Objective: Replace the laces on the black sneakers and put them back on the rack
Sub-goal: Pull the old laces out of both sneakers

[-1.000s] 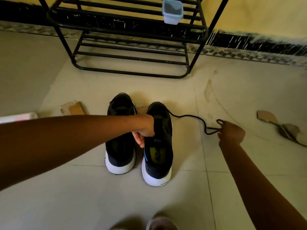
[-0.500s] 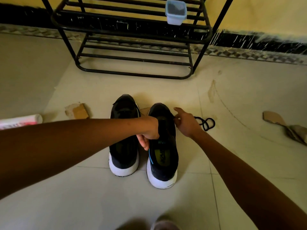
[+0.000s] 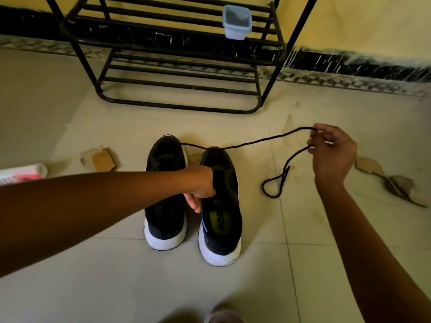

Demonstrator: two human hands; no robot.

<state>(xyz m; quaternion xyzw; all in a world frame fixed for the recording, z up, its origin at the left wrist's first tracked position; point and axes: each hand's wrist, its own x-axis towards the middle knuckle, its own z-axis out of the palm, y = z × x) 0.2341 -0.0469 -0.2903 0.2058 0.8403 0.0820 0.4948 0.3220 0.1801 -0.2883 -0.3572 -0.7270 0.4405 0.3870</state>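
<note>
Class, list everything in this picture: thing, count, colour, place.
black sneakers: 2, black with white soles, side by side on the floor
lace: 1, black, from the sneakers' toes out to the right
shoe rack: 1, black, at the back
container: 1, pale blue, on the shoe rack
cardboard scraps: at least 2, brown, left and right of the sneakers
object: 1, white and pink, left edge
left hand: 1, grips the right sneaker
right hand: 1, pinches the lace

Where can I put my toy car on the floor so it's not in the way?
Bare floor lies this side of the sneakers' white heels, between the two arms, and a strip between the rack and the toes. Crowded: right of the sneakers, where the right hand pinches the looped lace, with torn cardboard beyond.
</note>
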